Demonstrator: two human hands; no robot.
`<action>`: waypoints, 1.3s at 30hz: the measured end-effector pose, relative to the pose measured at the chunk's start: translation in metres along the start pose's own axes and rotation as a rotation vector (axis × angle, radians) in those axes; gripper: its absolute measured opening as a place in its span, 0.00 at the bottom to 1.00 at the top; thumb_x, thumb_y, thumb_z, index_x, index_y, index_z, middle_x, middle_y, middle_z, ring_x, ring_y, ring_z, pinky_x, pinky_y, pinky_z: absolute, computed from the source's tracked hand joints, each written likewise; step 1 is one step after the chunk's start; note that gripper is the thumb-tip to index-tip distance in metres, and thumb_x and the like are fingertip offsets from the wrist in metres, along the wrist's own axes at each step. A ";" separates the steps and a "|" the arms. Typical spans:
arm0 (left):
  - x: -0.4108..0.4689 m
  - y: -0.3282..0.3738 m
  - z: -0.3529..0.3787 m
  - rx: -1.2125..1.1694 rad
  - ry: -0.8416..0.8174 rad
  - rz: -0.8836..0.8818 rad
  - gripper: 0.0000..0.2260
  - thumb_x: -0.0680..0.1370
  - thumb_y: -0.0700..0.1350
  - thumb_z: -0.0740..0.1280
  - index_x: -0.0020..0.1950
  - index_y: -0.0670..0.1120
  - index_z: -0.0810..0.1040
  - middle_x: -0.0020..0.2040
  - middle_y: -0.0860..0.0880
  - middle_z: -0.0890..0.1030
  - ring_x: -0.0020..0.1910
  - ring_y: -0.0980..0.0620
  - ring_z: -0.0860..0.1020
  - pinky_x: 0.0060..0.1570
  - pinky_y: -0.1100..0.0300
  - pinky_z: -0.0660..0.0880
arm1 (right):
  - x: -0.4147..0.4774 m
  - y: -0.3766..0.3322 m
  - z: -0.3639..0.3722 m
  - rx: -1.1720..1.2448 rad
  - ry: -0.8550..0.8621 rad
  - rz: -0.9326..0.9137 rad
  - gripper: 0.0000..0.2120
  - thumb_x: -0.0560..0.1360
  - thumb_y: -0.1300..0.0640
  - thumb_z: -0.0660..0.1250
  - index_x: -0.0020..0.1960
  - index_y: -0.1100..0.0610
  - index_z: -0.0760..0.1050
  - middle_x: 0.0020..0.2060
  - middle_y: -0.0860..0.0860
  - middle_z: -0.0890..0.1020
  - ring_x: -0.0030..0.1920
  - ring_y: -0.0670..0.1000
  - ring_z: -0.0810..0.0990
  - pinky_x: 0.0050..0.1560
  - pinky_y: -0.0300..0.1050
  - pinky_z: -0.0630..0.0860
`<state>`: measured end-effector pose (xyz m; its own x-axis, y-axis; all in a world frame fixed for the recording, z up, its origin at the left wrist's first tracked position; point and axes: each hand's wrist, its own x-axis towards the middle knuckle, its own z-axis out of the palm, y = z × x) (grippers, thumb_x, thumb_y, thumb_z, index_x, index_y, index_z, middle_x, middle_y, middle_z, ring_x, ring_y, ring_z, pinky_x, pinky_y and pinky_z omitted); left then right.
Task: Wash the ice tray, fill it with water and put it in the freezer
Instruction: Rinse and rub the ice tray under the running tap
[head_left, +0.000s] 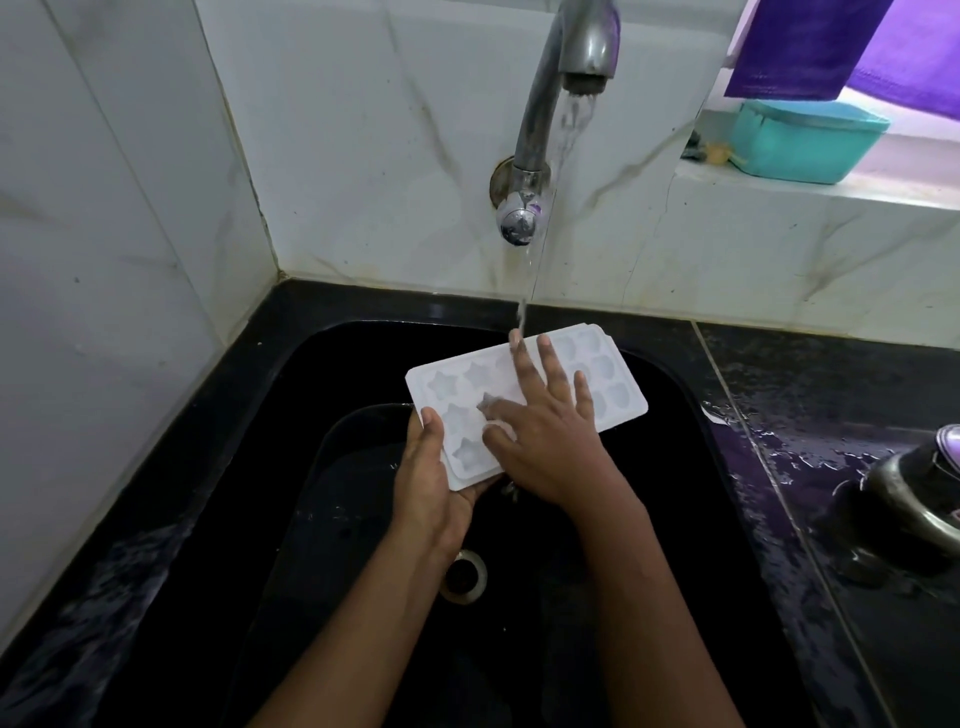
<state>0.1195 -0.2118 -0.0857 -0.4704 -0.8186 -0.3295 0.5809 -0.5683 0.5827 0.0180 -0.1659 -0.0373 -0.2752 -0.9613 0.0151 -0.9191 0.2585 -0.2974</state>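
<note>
Head view looks down on the left hand (428, 467), whose grip is clamped on the near end of a white plastic ice tray with star-shaped and rounded moulds (618, 387). Its thumb is curled over the top edge and its palm is beneath; the fingers are hidden under the tray. The right hand (545, 431) makes no grip: its fingers are straight and spread apart, lying flat on the tray's upper face, with the thumb touching a star mould. The tray is held above a black sink (680, 431), moulds facing up. A thin stream of water (537, 228) from a curved grey metal tap (545, 109) lands on the right fingertips (517, 343) at the tray's far edge. A round metal drain (464, 577) lies below the left wrist. Beside the sink the black tabletop (831, 384) is wet. A teal plastic box (805, 140) sits on the white ledge (779, 187), with a purple cloth (810, 47) hanging above it.
</note>
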 end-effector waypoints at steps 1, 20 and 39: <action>-0.001 -0.001 0.001 0.003 -0.006 -0.007 0.15 0.83 0.50 0.54 0.67 0.48 0.73 0.57 0.44 0.83 0.50 0.46 0.84 0.44 0.48 0.81 | 0.000 0.003 -0.002 0.012 0.002 0.027 0.16 0.79 0.47 0.54 0.63 0.42 0.73 0.75 0.45 0.34 0.73 0.47 0.29 0.70 0.56 0.30; -0.003 -0.005 0.006 0.032 0.008 -0.008 0.15 0.84 0.50 0.54 0.66 0.50 0.74 0.53 0.48 0.85 0.45 0.51 0.84 0.39 0.55 0.82 | -0.002 -0.019 0.003 -0.090 0.054 0.064 0.15 0.78 0.48 0.53 0.49 0.54 0.76 0.72 0.45 0.29 0.73 0.48 0.28 0.72 0.59 0.33; -0.004 -0.006 0.006 0.013 -0.011 -0.013 0.17 0.83 0.51 0.54 0.68 0.48 0.72 0.57 0.44 0.83 0.50 0.46 0.83 0.45 0.48 0.81 | -0.003 0.003 -0.008 0.040 0.007 0.115 0.14 0.79 0.47 0.55 0.60 0.43 0.75 0.76 0.47 0.34 0.74 0.48 0.29 0.70 0.57 0.30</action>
<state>0.1144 -0.2050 -0.0834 -0.4850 -0.8104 -0.3288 0.5664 -0.5775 0.5879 0.0136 -0.1617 -0.0308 -0.3803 -0.9248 -0.0144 -0.8694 0.3627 -0.3355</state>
